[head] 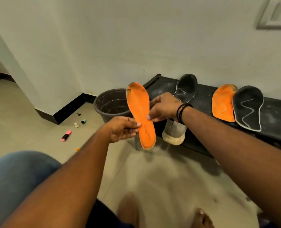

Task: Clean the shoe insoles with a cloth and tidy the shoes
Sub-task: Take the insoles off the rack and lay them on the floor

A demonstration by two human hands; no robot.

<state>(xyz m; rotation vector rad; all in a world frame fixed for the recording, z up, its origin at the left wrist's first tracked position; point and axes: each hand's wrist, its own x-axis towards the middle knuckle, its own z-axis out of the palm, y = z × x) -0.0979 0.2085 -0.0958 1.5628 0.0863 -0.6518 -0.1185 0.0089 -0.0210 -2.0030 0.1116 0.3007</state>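
Two orange insoles (140,116), one held by both hands (122,129); two black insoles (247,106).

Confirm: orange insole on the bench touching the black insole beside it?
Touching. The head view shows the black insole overlapping the right edge of the orange insole, no gap between them.

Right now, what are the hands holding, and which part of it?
Both hands hold one orange insole, upright. The left hand pinches its left edge near the heel end; the right hand grips its right edge around the middle.

Dim warm light, soft blurry edges
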